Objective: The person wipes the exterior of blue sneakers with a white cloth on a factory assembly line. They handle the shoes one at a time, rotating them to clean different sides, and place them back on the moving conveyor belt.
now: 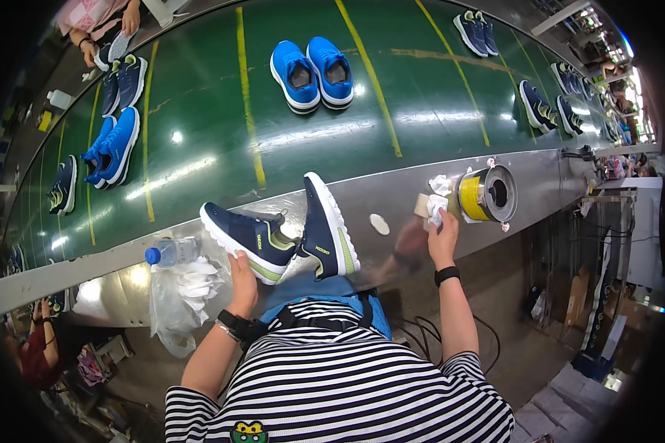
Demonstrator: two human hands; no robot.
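Navy knit sneaker with lime trim and white sole [247, 240] lies on steel ledge [391, 196]. I see left hand [242, 275] steadying its sole, fingers closed loosely. Right of sneaker, right hand [442, 235] pinches white cloth wad [437, 210] beside yellow round can [486, 195]. I judge step as wetting cloth; next move needs carrying cloth back to sneaker.

Black-and-white striped shirt [347, 384], black wristbands on both wrists.

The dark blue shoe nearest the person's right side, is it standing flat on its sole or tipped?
Tipped. The right navy shoe leans on its side, its white sole facing outward, while the left navy shoe, by the left hand, sits flat.
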